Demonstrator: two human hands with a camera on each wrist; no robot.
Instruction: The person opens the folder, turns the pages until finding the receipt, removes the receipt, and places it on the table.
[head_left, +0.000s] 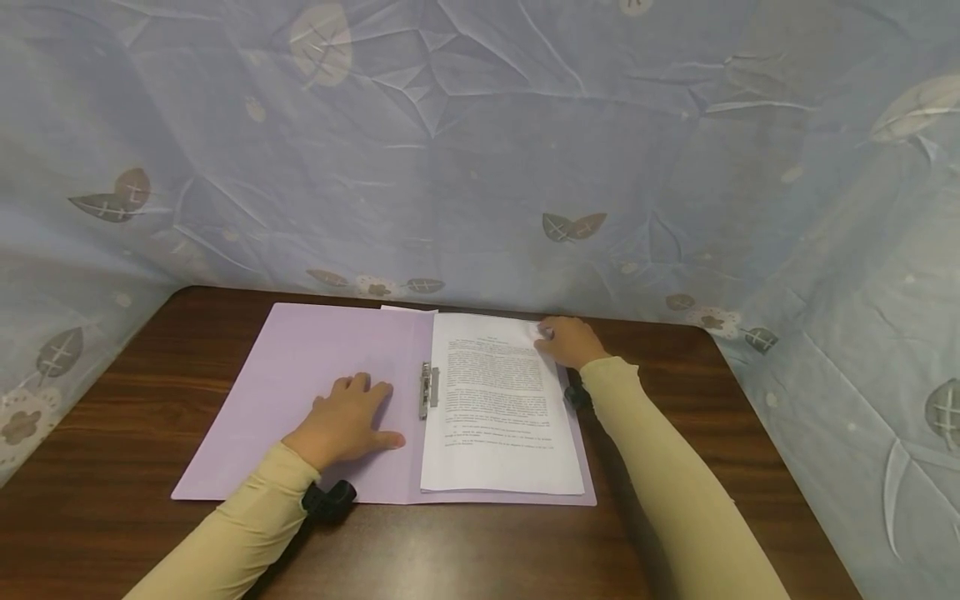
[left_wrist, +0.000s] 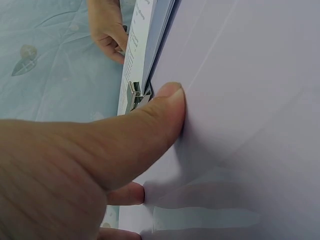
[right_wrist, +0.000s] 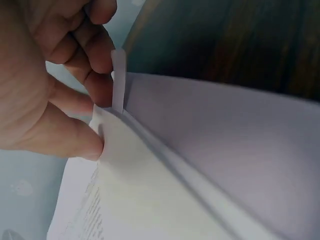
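A light purple folder lies open on the table, with a metal clip along its spine. Printed sheets lie over its right side. My left hand rests with spread fingers on the folder's left cover, its thumb pointing toward the clip. At the sheets' top right corner, my right hand pinches the paper between thumb and fingers. The right wrist view shows the paper corner bent up at the thumb, and a narrow pale strip standing beside the fingers.
The dark wooden table extends around the folder. Behind it and to the right hangs a pale blue leaf-patterned cloth. A white paper edge sticks out past the folder's top.
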